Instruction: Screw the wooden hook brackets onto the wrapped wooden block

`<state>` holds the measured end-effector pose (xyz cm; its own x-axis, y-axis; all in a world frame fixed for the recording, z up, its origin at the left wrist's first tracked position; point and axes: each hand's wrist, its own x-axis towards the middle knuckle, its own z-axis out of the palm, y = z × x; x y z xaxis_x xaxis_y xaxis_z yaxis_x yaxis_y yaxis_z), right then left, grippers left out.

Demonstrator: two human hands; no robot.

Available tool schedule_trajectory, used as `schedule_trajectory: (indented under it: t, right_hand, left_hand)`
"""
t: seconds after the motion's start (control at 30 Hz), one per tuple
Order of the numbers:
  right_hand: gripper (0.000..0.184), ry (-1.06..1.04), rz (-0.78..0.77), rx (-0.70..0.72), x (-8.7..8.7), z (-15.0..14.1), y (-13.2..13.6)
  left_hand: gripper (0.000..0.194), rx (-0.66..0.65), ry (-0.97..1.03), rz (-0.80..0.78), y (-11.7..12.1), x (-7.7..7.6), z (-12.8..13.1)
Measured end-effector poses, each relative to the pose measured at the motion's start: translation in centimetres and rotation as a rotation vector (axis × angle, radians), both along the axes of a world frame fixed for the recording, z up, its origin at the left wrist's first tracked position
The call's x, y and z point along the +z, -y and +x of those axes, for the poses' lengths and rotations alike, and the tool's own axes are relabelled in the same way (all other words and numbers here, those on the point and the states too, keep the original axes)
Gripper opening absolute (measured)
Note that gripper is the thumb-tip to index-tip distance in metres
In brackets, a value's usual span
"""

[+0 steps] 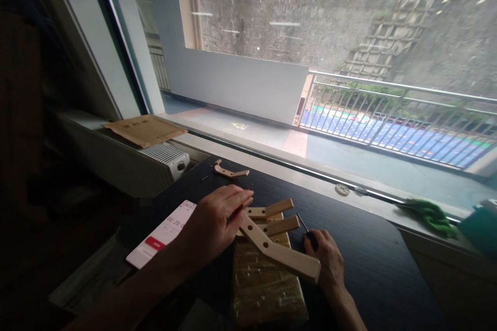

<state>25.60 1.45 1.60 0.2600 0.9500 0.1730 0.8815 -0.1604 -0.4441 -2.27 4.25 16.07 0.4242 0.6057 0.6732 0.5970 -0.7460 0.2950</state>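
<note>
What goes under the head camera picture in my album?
Left hand holds a bent, pale wooden piece; right hand holds a thin, black-handled tool.

Left hand (217,220): raised, fingers (235,194) pinched | Right hand (329,258): lower, curled, back upward

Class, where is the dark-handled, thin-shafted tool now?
In the head view, the tool is right of centre in the right hand, its shaft tip beside a wooden piece.

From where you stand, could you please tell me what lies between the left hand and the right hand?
In the head view, angled wooden pieces lie between the left hand and the right hand, above a wrapped brown block.
</note>
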Motion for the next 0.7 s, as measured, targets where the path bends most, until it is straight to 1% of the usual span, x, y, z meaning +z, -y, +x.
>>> schedule_trajectory:
  t: [0.1,0.27,0.4,0.5,0.57,0.67,0.7]
  right_hand:
    - [0.028,-0.014,-0.033,0.022,0.5,0.7,0.5]
    - [0.028,-0.053,-0.076,0.044,1.1,2.1,1.5]
    - [0.036,-0.108,-0.061,0.016,1.7,2.8,2.4]
    - [0.044,-0.307,-0.017,-0.009,3.2,2.3,3.8]
    - [0.049,-0.487,0.029,-0.019,4.7,1.2,5.1]
    - [0.054,-0.715,0.017,0.060,6.7,-1.2,6.5]
    - [0.054,-0.775,0.021,0.115,7.1,-1.9,6.8]
  left_hand:
    - [0.030,0.022,-0.036,0.004,1.0,-1.3,-0.2]
    - [0.036,-0.013,-0.046,-0.029,2.9,-2.5,-0.3]
    - [0.036,0.028,-0.035,-0.124,3.6,-3.4,-0.9]
    - [0.034,0.064,-0.037,-0.194,3.6,-3.8,-1.6]
    - [0.030,0.083,-0.015,-0.207,3.5,-3.9,-1.9]
    - [0.025,0.109,0.041,-0.218,3.5,-4.2,-1.6]
    - [0.025,0.112,0.055,-0.230,3.6,-4.4,-1.5]
